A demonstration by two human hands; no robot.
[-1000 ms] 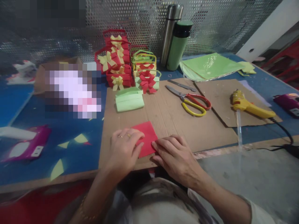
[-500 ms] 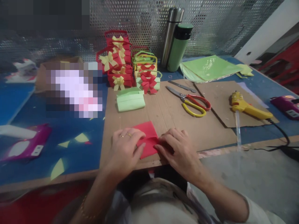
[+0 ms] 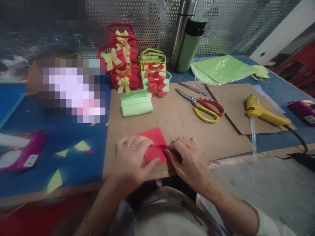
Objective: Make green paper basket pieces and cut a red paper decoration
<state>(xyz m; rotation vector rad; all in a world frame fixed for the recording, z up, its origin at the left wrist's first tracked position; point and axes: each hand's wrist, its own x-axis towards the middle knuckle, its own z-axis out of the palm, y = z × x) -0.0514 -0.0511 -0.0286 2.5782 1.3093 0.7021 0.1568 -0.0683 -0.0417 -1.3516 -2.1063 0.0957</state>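
A folded piece of red paper (image 3: 156, 153) lies on the cardboard sheet (image 3: 137, 126) near the table's front edge. My left hand (image 3: 134, 159) grips its left side, fingers over the top and thumb reaching across the front part. At the right edge, my right hand (image 3: 189, 159) pinches the paper between thumb and curled fingers; some of those fingertips are hidden. Just beyond lies a folded light green paper piece (image 3: 137, 106). Behind it stand small red paper baskets (image 3: 124, 80) with yellow bows, and green and yellow paper baskets (image 3: 157, 82) with red bows.
Scissors (image 3: 200, 105) and a loose blade (image 3: 192, 88) lie on the cardboard. A yellow glue gun (image 3: 267, 113) with a cord rests farther right. Two flasks (image 3: 189, 46) stand at the back beside green paper sheets (image 3: 223, 68). Yellow scraps (image 3: 55, 181) lie at left.
My left thumb has slid right over the front part of the red paper. The right hand stays at the paper's edge, with little movement. The camera view has shifted slightly.
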